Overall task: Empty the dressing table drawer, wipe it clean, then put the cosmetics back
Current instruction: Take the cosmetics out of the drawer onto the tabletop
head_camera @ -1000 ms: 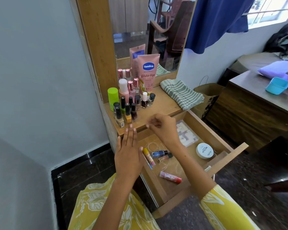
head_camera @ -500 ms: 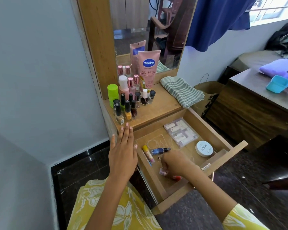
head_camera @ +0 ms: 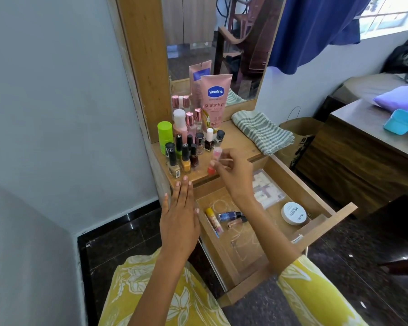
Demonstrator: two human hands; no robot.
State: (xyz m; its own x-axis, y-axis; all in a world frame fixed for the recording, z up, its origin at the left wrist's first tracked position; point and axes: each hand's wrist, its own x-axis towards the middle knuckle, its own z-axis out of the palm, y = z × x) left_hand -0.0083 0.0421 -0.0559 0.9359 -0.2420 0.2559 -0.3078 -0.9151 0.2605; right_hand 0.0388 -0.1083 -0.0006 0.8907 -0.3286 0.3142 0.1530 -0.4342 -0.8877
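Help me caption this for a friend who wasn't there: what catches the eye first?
The right hand pinches a small pink and red tube upright over the dressing table top, beside a crowd of nail polish bottles. Below, the open drawer holds a white round tin and a few tubes. The left hand lies flat at the drawer's left edge.

The light wooden drawer (head_camera: 320,222) stands pulled open, holding a yellow-capped pink tube (head_camera: 214,221), a blue glitter bottle (head_camera: 229,215), a clear compartment box (head_camera: 267,191) and a round white jar (head_camera: 293,213); a pink-and-red tube (head_camera: 214,161) is upright above the counter (head_camera: 240,142).
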